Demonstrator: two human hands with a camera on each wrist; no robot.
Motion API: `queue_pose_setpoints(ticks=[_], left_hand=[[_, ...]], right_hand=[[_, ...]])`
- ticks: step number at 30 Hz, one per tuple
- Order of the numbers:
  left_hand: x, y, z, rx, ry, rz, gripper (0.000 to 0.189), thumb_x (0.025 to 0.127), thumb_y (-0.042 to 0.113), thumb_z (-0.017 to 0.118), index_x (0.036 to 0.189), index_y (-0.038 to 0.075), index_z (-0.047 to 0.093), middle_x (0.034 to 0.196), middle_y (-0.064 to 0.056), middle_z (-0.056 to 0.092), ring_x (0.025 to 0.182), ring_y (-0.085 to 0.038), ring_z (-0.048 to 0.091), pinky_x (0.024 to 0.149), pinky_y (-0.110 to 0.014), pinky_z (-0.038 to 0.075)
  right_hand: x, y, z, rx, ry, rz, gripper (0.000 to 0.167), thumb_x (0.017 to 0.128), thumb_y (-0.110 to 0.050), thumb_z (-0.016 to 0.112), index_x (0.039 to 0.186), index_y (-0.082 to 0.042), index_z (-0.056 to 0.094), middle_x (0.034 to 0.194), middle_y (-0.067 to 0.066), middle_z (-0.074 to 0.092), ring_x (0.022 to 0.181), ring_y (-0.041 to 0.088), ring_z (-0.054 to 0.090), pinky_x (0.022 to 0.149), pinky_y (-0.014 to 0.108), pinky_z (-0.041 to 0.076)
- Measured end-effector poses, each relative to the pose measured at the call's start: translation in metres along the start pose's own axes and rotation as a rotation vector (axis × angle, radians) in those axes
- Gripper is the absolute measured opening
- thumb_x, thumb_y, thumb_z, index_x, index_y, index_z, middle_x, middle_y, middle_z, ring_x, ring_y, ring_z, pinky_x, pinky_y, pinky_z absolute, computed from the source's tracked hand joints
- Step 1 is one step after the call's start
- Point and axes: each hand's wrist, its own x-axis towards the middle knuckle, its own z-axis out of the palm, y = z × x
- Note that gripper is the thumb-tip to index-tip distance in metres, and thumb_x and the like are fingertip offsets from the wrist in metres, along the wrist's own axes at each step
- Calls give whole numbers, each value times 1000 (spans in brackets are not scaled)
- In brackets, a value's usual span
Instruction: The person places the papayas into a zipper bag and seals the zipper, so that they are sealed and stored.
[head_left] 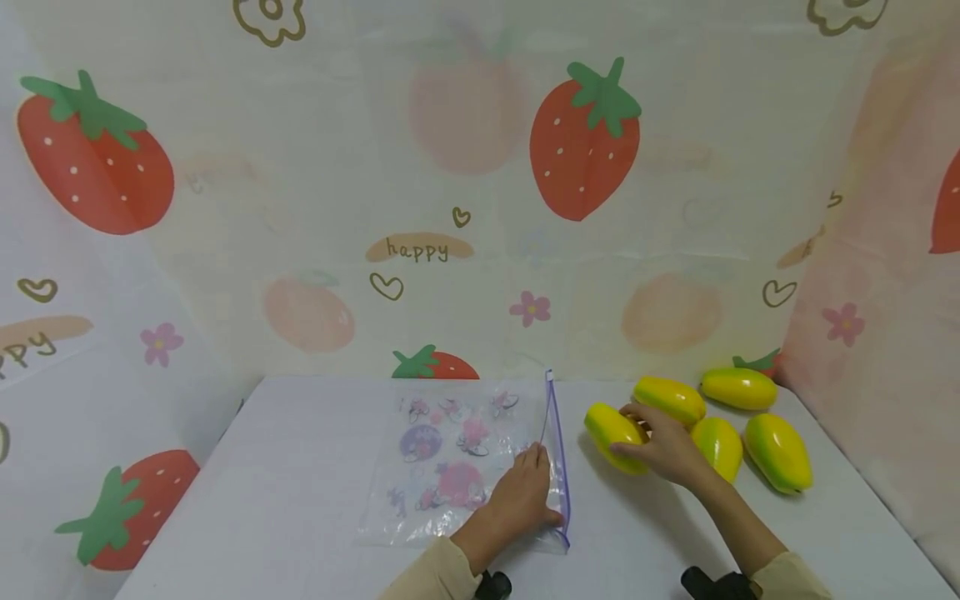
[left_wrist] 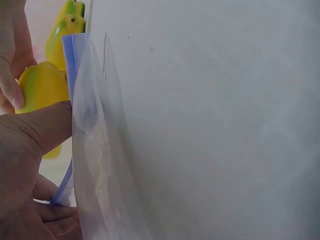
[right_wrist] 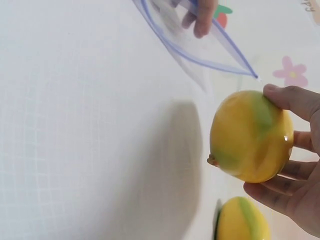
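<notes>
A clear zip bag (head_left: 420,508) with pink and purple prints lies on the table, its purple zip edge to the right. My left hand (head_left: 521,492) holds it at that edge, and the right wrist view has the zip mouth (right_wrist: 200,62) spread apart. My right hand (head_left: 671,446) grips a yellow-green mango (head_left: 611,433) between thumb and fingers, just right of the bag mouth. In the right wrist view the mango (right_wrist: 250,137) is raised off the table, a shadow falling beside it.
Several more yellow-green mangoes lie around my right hand: one behind it (head_left: 671,398), one at the back right (head_left: 738,389), one beside the wrist (head_left: 718,446) and one farther right (head_left: 780,454). A strawberry-print cloth (head_left: 480,167) hangs behind the white table (head_left: 300,467).
</notes>
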Motion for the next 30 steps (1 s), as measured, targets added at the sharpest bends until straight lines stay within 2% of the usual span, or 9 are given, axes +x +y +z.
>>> queue_pose_setpoints(ticks=[12, 23, 30], left_hand=[[-2, 0, -1, 10, 29, 18, 100, 70, 44, 85, 143, -6, 40, 150, -21, 41, 135, -30, 45, 109, -35, 42], [-2, 1, -2, -25, -3, -6, 99, 71, 42, 85, 145, -4, 38, 152, -19, 38, 137, -30, 43, 109, -37, 42], [-1, 1, -3, -35, -35, -27, 97, 74, 42, 83, 147, -2, 36, 154, -17, 36, 139, -29, 41, 109, -37, 41]], right_hand=[[5, -11, 3, 21, -23, 8, 59, 84, -36, 75, 128, -1, 56, 126, 21, 61, 109, 36, 59, 90, 50, 53], [14, -21, 6, 25, -19, -15, 60, 84, -34, 75, 129, 0, 56, 126, 21, 61, 109, 35, 59, 92, 50, 52], [19, -28, 12, 25, -44, -30, 59, 83, -34, 76, 127, 1, 58, 124, 21, 62, 106, 34, 59, 93, 51, 51]])
